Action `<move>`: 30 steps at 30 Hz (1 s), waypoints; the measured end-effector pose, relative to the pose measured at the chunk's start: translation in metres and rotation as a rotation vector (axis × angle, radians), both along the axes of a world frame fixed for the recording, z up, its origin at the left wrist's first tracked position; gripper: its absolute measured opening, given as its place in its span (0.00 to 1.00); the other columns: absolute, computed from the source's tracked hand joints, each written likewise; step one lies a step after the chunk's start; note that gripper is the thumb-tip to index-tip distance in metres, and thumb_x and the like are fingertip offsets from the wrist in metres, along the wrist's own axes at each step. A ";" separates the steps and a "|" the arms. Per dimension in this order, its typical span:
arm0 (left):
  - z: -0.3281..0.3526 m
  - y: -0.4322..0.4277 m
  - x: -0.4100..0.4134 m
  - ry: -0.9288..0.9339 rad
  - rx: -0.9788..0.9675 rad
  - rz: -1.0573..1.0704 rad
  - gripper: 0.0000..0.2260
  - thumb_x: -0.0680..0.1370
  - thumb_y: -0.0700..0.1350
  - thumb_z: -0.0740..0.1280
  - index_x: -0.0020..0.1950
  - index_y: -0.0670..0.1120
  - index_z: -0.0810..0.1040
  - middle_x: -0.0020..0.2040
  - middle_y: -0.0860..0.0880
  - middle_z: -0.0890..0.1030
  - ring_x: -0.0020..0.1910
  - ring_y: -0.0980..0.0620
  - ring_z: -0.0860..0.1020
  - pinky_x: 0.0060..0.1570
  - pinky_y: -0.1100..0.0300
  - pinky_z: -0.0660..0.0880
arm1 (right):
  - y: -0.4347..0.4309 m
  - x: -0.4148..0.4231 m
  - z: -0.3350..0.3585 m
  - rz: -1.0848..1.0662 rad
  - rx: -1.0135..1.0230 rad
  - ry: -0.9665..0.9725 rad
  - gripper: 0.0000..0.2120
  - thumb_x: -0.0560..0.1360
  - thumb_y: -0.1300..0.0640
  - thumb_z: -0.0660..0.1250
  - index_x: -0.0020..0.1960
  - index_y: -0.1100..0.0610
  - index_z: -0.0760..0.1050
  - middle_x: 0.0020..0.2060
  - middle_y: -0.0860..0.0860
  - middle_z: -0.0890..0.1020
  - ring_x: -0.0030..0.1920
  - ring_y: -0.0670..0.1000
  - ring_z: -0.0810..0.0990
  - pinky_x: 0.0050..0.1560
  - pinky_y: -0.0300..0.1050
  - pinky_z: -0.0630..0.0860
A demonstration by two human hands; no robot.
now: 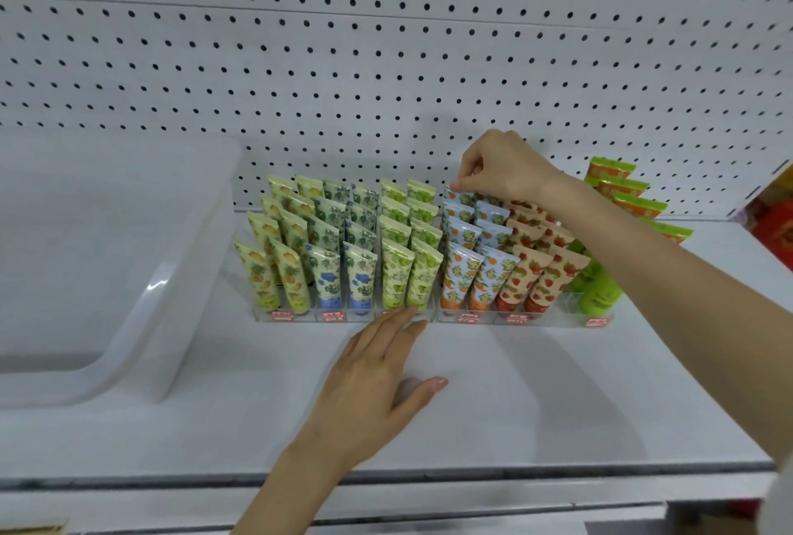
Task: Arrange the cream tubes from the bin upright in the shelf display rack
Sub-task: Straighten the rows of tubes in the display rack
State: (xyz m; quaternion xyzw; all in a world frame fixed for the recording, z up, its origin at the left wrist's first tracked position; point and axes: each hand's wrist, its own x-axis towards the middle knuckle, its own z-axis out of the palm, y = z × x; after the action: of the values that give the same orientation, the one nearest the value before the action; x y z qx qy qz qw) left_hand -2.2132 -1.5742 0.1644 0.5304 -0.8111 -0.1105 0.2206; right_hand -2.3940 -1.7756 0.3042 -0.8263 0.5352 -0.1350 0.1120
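Back-row orange-print tube (pixel 458 195): right hand (pixel 502 167) is pinching its top crimp between thumb and forefinger, and the other fingers are curling in above it. The tube is sitting in the rear of the display rack (pixel 429 317), right of centre. Its long axis is running near vertical, crimped end up. The cap end is pointing down and hiding behind the tubes in front. The wrist is bending down. The forearm is coming in from the right end of the shelf (pixel 536 384) and passing over the strawberry-print tubes (pixel 530 277).

The left hand (pixel 377 376) is lying palm down on the shelf, fingers straight and together, thumb splaying right, gripping nothing. Its fingertips are sitting at the rack's front wall under the lime-green tubes (pixel 405 273); cannot tell if they are actually touching. That forearm is crossing the shelf's front edge.

The rack is standing along the shelf's back edge against the pegboard (pixel 386 62). From the left, pineapple-print tubes (pixel 274 273) and blue-flower tubes (pixel 343 277) are filling its columns, and plain green tubes (pixel 598 290) are filling the right end. All are standing crimp-up and leaning back slightly. A translucent bin (pixel 141 303) is sitting at the shelf's left end, just beside the rack. Red packaging (pixel 776 230) is showing at the right end.
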 end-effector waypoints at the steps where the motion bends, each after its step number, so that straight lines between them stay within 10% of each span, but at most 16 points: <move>1: 0.000 0.000 0.000 0.000 -0.001 0.001 0.31 0.78 0.68 0.48 0.73 0.51 0.64 0.75 0.55 0.62 0.74 0.57 0.57 0.72 0.62 0.54 | 0.001 0.000 0.000 0.002 0.005 0.001 0.09 0.72 0.54 0.72 0.40 0.60 0.83 0.31 0.48 0.80 0.32 0.45 0.76 0.40 0.41 0.70; 30: -0.003 -0.001 0.000 0.009 -0.001 0.009 0.30 0.78 0.67 0.48 0.73 0.51 0.64 0.75 0.55 0.62 0.74 0.57 0.58 0.72 0.60 0.58 | 0.029 -0.001 0.001 0.048 0.038 -0.026 0.09 0.72 0.54 0.72 0.37 0.58 0.80 0.28 0.48 0.77 0.29 0.44 0.73 0.33 0.34 0.69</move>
State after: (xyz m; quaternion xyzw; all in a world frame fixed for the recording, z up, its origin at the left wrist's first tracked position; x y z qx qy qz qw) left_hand -2.2131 -1.5752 0.1614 0.5335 -0.8077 -0.1116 0.2249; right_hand -2.3953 -1.7469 0.3053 -0.8348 0.5162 -0.1327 0.1379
